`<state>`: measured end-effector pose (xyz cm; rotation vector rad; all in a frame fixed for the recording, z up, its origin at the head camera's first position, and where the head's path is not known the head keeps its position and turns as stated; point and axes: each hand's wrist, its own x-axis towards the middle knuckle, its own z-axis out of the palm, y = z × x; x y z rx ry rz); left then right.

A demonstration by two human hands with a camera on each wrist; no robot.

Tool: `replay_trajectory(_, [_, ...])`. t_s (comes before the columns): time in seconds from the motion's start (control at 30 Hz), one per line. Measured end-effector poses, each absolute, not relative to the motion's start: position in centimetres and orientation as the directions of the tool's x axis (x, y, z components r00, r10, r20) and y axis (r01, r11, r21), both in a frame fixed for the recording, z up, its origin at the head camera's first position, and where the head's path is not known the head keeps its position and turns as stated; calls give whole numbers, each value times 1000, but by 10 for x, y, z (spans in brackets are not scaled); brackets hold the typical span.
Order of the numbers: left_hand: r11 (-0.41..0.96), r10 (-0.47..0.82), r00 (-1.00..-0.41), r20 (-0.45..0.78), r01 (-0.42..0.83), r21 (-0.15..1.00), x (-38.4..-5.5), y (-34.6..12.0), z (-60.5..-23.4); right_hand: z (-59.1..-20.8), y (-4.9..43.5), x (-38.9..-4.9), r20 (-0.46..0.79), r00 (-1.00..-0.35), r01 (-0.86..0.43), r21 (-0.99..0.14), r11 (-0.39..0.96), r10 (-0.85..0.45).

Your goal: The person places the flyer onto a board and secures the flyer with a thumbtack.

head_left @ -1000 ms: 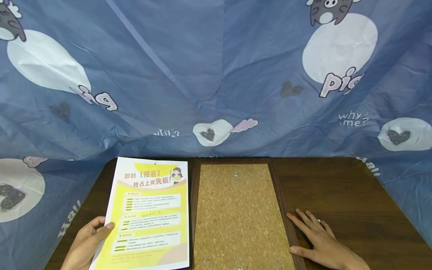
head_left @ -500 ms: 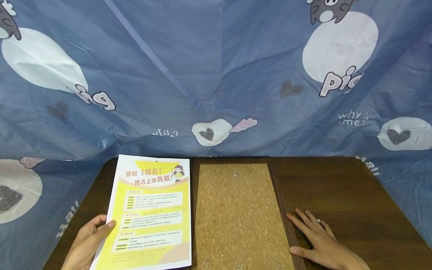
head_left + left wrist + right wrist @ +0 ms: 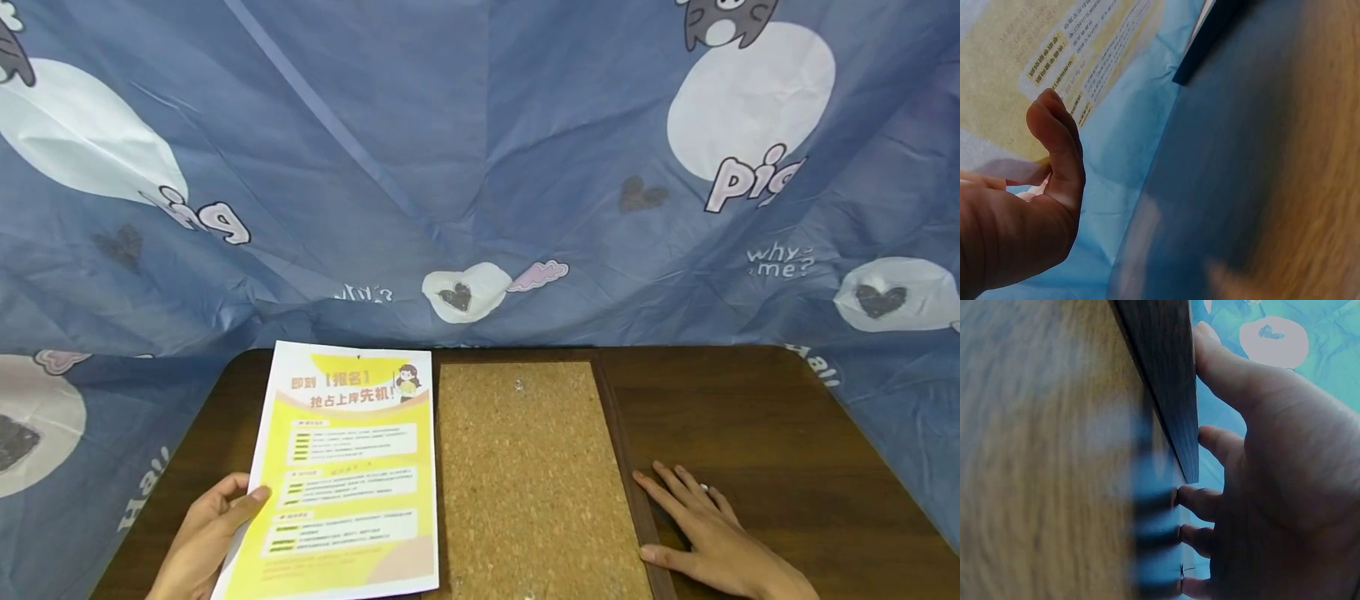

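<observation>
A printed poster, yellow and white with pink headings and a small cartoon figure, is at the left in the head view. My left hand pinches its left edge, thumb in front and fingers behind; the left wrist view shows the thumb against the printed sheet. Beside the poster lies a cork board in a dark wooden frame, whose left side the poster partly covers. On the other side, my right hand is spread on the table, thumb and index fingertips at the frame's right edge.
The dark brown wooden table has rounded far corners. A blue cloth with pig and heart prints hangs directly behind it. Small silvery marks show near the cork's top.
My left hand has carried the poster a little to the right and away from me, over the frame's left side. My right hand stays at the frame's edge.
</observation>
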<state>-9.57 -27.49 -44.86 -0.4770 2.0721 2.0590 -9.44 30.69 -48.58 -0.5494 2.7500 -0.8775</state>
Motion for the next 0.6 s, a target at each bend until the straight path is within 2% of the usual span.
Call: replay_trajectory(0.6, [-36, -86, -948, -305, -303, 952, -98, -251, -454, -487, 308, -96, -72, -910, -292, -588, 754, -409])
